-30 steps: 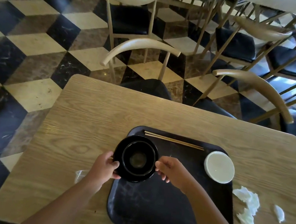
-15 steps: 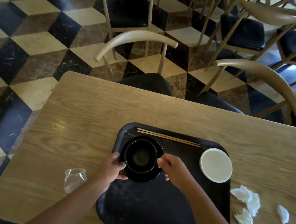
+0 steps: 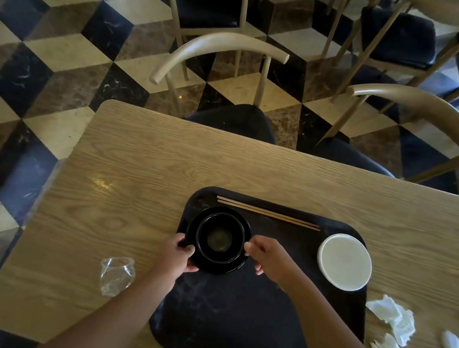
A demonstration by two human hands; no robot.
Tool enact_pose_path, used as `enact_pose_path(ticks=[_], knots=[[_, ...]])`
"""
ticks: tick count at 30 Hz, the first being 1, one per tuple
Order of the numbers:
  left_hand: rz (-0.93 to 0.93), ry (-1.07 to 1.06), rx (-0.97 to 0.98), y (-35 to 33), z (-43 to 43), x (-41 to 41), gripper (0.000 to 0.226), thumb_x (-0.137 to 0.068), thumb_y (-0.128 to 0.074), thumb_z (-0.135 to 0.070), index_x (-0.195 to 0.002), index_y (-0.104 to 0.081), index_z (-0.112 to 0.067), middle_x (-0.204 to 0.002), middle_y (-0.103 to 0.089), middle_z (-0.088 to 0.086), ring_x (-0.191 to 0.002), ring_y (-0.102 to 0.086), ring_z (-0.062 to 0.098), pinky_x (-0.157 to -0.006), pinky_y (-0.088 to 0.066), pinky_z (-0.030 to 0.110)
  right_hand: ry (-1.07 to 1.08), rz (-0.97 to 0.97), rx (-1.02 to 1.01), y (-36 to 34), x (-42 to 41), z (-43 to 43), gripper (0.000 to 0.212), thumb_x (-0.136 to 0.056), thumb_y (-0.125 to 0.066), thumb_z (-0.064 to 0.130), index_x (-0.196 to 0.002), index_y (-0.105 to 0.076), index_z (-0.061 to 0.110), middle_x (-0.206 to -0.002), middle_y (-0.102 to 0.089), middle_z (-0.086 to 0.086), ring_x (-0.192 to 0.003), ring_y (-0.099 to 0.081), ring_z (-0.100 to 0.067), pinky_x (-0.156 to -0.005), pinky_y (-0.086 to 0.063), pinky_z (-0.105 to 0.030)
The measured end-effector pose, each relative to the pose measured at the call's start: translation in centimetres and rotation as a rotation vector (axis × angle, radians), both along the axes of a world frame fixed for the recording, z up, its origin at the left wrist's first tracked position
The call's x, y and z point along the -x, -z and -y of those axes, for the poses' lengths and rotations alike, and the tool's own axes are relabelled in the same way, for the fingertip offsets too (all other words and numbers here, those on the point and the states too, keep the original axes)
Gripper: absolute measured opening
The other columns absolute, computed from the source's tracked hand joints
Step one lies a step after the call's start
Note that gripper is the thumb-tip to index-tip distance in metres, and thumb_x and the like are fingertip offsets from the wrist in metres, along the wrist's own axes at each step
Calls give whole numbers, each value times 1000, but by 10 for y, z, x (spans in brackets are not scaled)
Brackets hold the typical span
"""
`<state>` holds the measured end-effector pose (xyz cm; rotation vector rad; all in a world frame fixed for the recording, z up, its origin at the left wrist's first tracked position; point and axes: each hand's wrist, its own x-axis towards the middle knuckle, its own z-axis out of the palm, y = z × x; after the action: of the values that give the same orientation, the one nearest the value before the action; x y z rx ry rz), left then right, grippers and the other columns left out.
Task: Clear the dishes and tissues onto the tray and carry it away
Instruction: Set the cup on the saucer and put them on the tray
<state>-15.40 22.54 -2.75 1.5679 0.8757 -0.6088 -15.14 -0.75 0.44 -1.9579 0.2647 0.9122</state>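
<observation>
A black tray (image 3: pixel 236 316) lies on the wooden table (image 3: pixel 137 178). A black bowl stacked in a black plate (image 3: pixel 218 239) sits at the tray's far left corner. My left hand (image 3: pixel 178 256) grips the plate's left rim. At the right rim, my right hand (image 3: pixel 266 255) pinches the edge with its fingertips. Two wooden chopsticks (image 3: pixel 268 213) lie along the tray's far edge. On the tray's right side rests a white dish (image 3: pixel 344 261). Crumpled white tissues (image 3: pixel 393 324) lie on the table right of the tray, with a smaller white scrap (image 3: pixel 452 344) further right.
A crumpled clear plastic cup (image 3: pixel 117 275) lies on the table left of the tray. Two wooden chairs (image 3: pixel 221 51) with dark cushions are pushed in at the table's far side. More chairs stand beyond on the chequered floor (image 3: pixel 38 40).
Both hands moved the black plate and bowl further onto the tray, toward its far left corner. The camera shifted, bringing the plastic cup into view.
</observation>
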Motion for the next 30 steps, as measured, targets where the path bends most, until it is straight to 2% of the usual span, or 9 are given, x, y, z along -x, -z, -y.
enact_pose_path(ticks=[2, 6, 9, 11, 14, 16, 21, 25, 30], knots=[[-11, -8, -12, 0, 2, -2, 17, -97, -55, 2, -90, -61, -13, -105, -63, 16, -96, -66, 36, -49, -59, 30, -6, 11, 3, 1, -2, 0, 24, -102, -50, 35, -85, -61, 21, -67, -57, 3, -63, -58, -12, -72, -55, -31], [-47, -20, -40, 8, 3, -4, 9, -98, -55, -1, -91, -59, -4, -112, -63, 24, -105, -66, 43, -49, -60, 30, -9, 13, -5, 5, -8, 2, 25, -101, -52, 35, -81, -60, 23, -61, -56, 6, -57, -57, -7, -76, -57, -36], [-49, 46, -68, 10, 2, -9, 13, -100, -51, -1, -110, -58, 2, -120, -60, 25, -108, -65, 44, -60, -63, 39, -27, 1, -3, 4, -13, 1, 24, -101, -51, 35, -83, -62, 22, -62, -57, 4, -59, -57, -10, -76, -54, -35], [-48, 78, -80, 11, 1, -10, 16, -101, -47, -1, -116, -53, 1, -121, -58, 25, -110, -63, 46, -69, -63, 47, -27, -5, -1, 5, -14, -1, 23, -101, -51, 34, -85, -63, 22, -63, -58, 3, -60, -58, -11, -75, -53, -34], [-53, 85, -123, 13, 2, -10, 34, -102, -47, -4, -136, -48, 2, -129, -56, 29, -112, -63, 47, -58, -63, 37, -13, -16, 1, 6, -16, -4, 22, -100, -52, 35, -86, -64, 22, -65, -60, 3, -63, -61, -11, -77, -54, -34], [-53, 81, -152, 14, 3, -8, 39, -102, -47, -5, -140, -46, 2, -129, -58, 30, -106, -66, 43, -53, -61, 32, -3, -14, 2, 6, -16, -5, 21, -100, -53, 35, -89, -64, 20, -68, -62, 2, -64, -63, -11, -78, -55, -34], [-21, 53, -151, 13, 7, -6, 25, -102, -47, -6, -123, -56, 3, -121, -61, 28, -101, -67, 40, -54, -61, 32, 6, -7, 18, 5, -15, -5, 19, -100, -54, 34, -88, -63, 23, -70, -63, 1, -66, -64, -11, -82, -56, -36], [-2, 11, -128, 11, 9, -6, 23, -103, -45, -6, -121, -56, 2, -119, -62, 22, -98, -66, 33, -57, -60, 33, 15, -5, 25, 4, -17, -4, 18, -100, -54, 34, -90, -64, 23, -70, -64, 1, -66, -64, -10, -81, -55, -35], [9, 41, -134, 13, 5, -8, 20, -102, -47, -4, -116, -57, 4, -116, -62, 22, -93, -67, 32, -54, -61, 32, 29, -14, 2, 5, -17, -3, 19, -99, -56, 35, -87, -64, 23, -69, -63, -1, -65, -63, -12, -82, -56, -38]])
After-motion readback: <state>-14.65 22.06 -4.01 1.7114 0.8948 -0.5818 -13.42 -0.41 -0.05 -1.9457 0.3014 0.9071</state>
